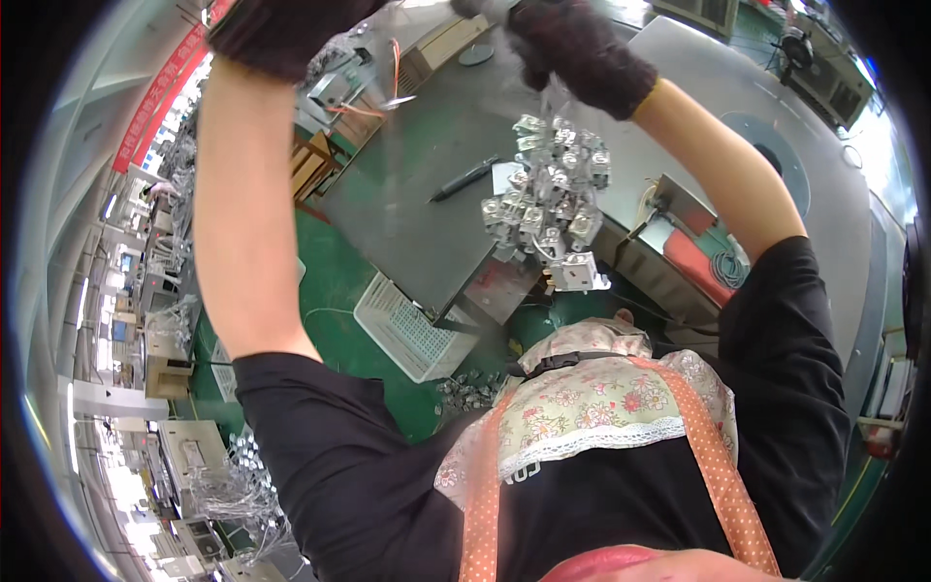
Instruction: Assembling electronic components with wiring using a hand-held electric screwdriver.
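Both my hands wear dark knit gloves and are raised at the top edge. My right hand (pixel 587 58) is closed on a bundle of clear cables. From it hangs a thick cluster of silvery, boxy connectors (pixel 553 194), some with clear casings. A pale grey piece (pixel 490 8) shows beside its fingers, partly cut off by the edge. My left hand (pixel 291 37) is at the upper left, its fingers out of the picture, so its grip is hidden. Below the gloves lies a grey tabletop (pixel 388 209) with a black pen-like tool (pixel 465 180) on it.
A white plastic basket (pixel 412 335) stands on the green floor beside the table, near a heap of small metal parts (pixel 470 393). A red-topped box (pixel 693 262) with a coiled cable is at right. More cable bundles (pixel 242 495) hang at the left benches. A fan (pixel 797 48) stands far right.
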Available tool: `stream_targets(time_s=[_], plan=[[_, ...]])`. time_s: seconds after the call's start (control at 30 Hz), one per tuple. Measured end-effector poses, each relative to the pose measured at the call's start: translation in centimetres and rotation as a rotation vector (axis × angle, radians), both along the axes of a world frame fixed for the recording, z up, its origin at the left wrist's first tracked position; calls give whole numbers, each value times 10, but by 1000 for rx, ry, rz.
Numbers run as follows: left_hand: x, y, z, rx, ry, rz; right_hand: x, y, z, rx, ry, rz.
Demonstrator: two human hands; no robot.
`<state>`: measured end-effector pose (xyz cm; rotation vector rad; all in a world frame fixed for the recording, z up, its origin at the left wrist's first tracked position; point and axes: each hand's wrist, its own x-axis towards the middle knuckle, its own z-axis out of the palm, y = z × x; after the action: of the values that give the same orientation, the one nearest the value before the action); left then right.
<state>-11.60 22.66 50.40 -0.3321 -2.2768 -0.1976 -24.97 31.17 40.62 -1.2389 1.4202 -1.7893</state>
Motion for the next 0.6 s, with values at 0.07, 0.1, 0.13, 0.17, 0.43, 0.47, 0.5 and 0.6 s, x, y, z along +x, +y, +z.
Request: stream_targets(time_s=[0.07,0.1,0.13,0.17,0.43,0.47,0.5,0.6], plan=[[7,8,9,248,-360,-111,-32,21,8,-19,41,0],[-15,6,-6,487,-132,-205,-56,30,6,-3,22,-70],[-25,8,-16,710,99,-247,-65,39,12,-15,20,-97],[-21,-34,-20,466,24,-11,-69,46,20,-5,35,-130],[-199,-80,-110,1100,-258,-41,-143,81,58,-450,1042,-461],[-227,-69,-113,998,-132,-143,-143,95,63,-378,1254,-537],[-248,-43,-108,1171,-190,-206,-145,105,69,-357,1265,-568],[-313,-24,-107,870,-144,-250,-160,117,80,-160,101,-407]])
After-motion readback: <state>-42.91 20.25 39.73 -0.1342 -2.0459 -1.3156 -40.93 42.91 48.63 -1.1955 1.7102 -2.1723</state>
